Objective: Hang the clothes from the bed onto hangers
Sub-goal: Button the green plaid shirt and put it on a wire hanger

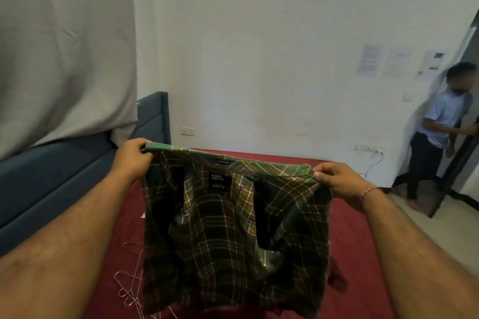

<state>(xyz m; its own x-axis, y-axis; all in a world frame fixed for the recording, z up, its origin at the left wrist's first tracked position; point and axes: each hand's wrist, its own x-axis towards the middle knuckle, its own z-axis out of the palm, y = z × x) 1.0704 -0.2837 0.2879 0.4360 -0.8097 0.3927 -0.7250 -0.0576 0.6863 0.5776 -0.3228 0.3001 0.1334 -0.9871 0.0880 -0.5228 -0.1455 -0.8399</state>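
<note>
Bed (363,228): red sheet, staging surface below my arms.
Plaid shirt (233,228): held up over the bed, spread to expose collar and shoulders for a hanger.
Wire hangers (132,285): on the sheet, near.
Left hand (133,156), right hand (337,180): each grip pinching one shoulder.
</note>
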